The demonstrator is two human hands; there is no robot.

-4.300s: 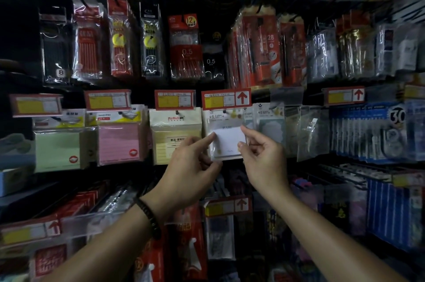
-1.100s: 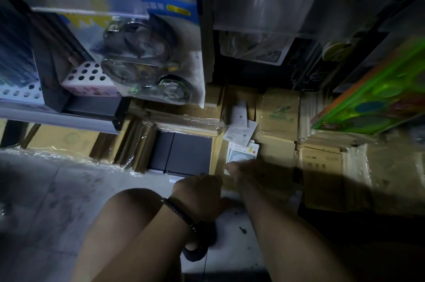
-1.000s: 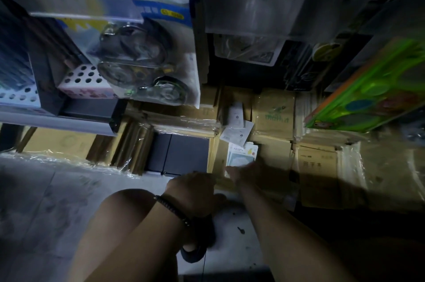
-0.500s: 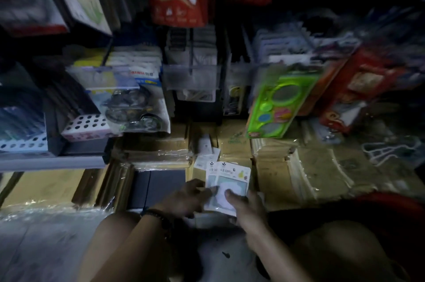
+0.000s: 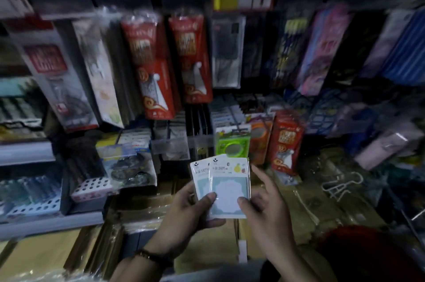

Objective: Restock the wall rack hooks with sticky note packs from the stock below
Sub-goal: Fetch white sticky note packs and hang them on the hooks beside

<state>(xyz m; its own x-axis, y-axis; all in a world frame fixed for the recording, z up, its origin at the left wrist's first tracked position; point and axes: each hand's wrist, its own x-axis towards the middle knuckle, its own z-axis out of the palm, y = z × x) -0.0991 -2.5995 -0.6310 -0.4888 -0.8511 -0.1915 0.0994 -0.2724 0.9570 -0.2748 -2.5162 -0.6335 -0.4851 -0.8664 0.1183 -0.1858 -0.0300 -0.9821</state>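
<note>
Two sticky note packs (image 5: 226,187), white cards with a pale blue frame in clear sleeves, are fanned one over the other low in the middle of the view. My left hand (image 5: 184,210) grips them from the left, thumb on the front. My right hand (image 5: 264,205) holds their right edge, thumb on the front pack and fingers behind. The packs are lifted above the brown wrapped stock boxes (image 5: 207,245) on the floor. The wall rack's lower hooks (image 5: 200,120) with hanging goods are above and behind the packs.
Red-packaged brush sets (image 5: 190,58) hang upper centre. A green stencil pack (image 5: 233,143) sits just behind the held packs. A grey shelf edge (image 5: 50,222) juts out at left. Wrapped boxes and a wire clip (image 5: 340,187) lie at right.
The view has tilted up from the floor stock toward the rack. Both hands have lifted the two packs out of the stock and raised them.
</note>
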